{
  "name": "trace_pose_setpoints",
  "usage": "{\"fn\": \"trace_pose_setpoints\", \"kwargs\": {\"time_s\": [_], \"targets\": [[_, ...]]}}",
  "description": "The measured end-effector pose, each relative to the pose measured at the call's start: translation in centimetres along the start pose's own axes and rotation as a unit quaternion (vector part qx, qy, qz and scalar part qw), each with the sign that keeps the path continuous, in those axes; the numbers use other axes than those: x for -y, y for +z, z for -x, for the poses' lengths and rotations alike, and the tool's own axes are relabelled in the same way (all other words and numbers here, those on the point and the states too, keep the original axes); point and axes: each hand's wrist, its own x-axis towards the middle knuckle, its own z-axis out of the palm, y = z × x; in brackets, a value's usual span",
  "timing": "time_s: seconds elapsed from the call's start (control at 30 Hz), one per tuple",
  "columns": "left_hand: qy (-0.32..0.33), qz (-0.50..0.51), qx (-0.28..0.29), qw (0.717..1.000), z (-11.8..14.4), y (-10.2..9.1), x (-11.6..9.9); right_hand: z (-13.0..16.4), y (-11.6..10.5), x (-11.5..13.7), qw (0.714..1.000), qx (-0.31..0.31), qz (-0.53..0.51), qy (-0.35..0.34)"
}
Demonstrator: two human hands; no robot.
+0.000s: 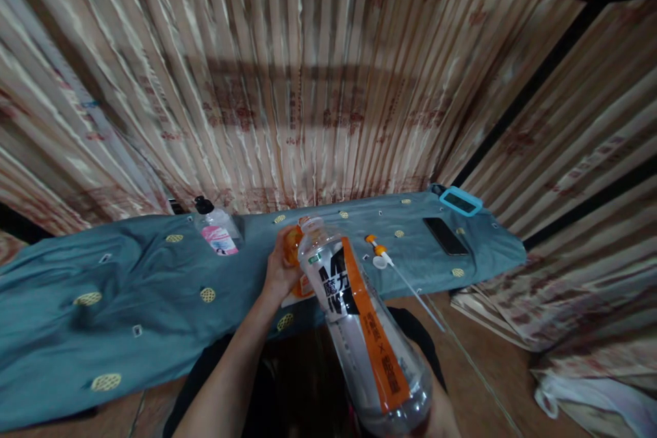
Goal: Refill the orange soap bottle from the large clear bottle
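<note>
My left hand (280, 263) is closed around an orange see-through bottle (292, 244) standing on the cloth. A large clear drink bottle (354, 328) with a black and orange label is tilted, its mouth down at the top of the orange bottle. My right hand (436, 397) grips the drink bottle near its base, and the bottle hides most of the fingers. Whether liquid is running between the two bottles, I cannot tell. To the right lies an orange and white pump head (380, 250) with a long tube, beside a small white round piece (380, 263).
A teal cloth (154, 274) with pineapple prints covers the low surface. At the left stands a clear bottle with a black cap (218, 229). A black phone (445, 236) and a blue-framed device (460, 201) lie at the right. Patterned curtains (298, 82) hang behind.
</note>
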Motion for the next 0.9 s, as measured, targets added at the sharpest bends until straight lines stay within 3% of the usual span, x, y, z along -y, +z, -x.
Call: {"fn": "trace_pose_setpoints", "kwargs": {"time_s": [0.2,0.33,0.9], "targets": [[0.002,0.010,-0.004,1.000,0.0,0.0,0.1,0.2,1.3,1.6,0.999,-0.017,-0.048,0.012],[0.002,0.004,0.000,1.000,0.0,0.0,0.2,0.4,1.6,2.4,1.000,-0.008,-0.022,0.007],[0.021,0.007,0.007,1.000,0.0,0.1,1.1,0.6,1.7,1.7,1.000,-0.010,-0.001,-0.002]]}}
